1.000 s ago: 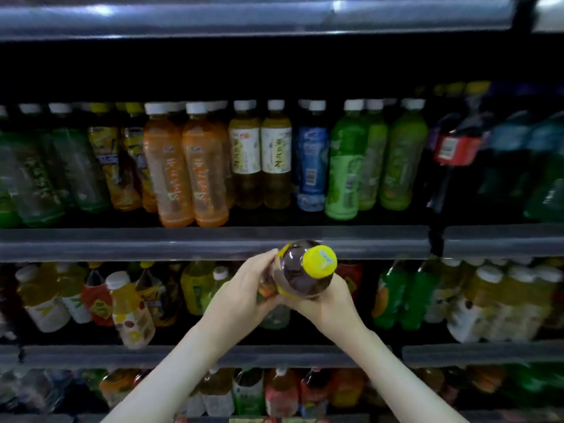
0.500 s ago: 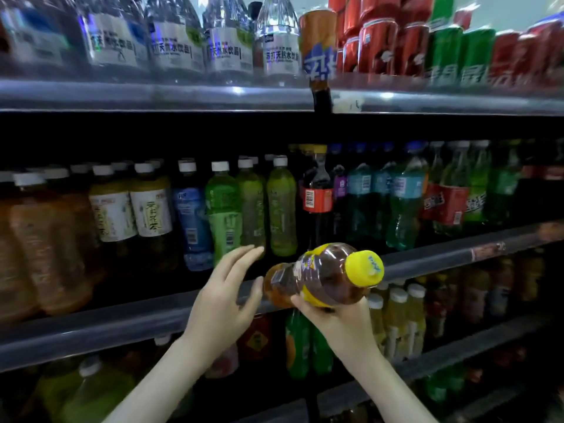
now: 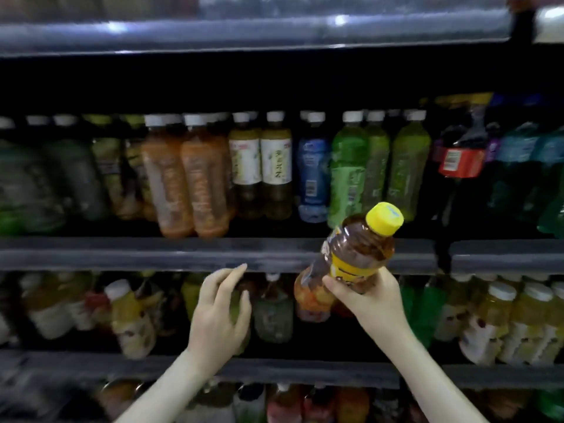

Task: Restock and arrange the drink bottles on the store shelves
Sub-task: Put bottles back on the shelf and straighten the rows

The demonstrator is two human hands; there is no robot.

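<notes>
Our right hand (image 3: 366, 296) grips a brown tea bottle (image 3: 354, 254) around its lower body, fingers curled over the yellow label. The bottle tilts up to the right, its yellow cap (image 3: 385, 218) toward us, in the air in front of the middle shelf rail (image 3: 183, 254). Our left hand (image 3: 218, 309) hangs just beside it to the left, holding nothing, fingers loosely spread and clear of the bottle.

Behind the hands, the shelf above the rail carries upright rows: orange drink bottles (image 3: 186, 184), pale-labelled tea bottles (image 3: 245, 166), a blue bottle (image 3: 312, 175), green bottles (image 3: 348, 178), and a dark cola bottle (image 3: 460, 161) with a red label at the right. Below the rail we see blurred juice bottles (image 3: 500, 322) with white caps, standing above the lower shelf rail (image 3: 305, 372).
</notes>
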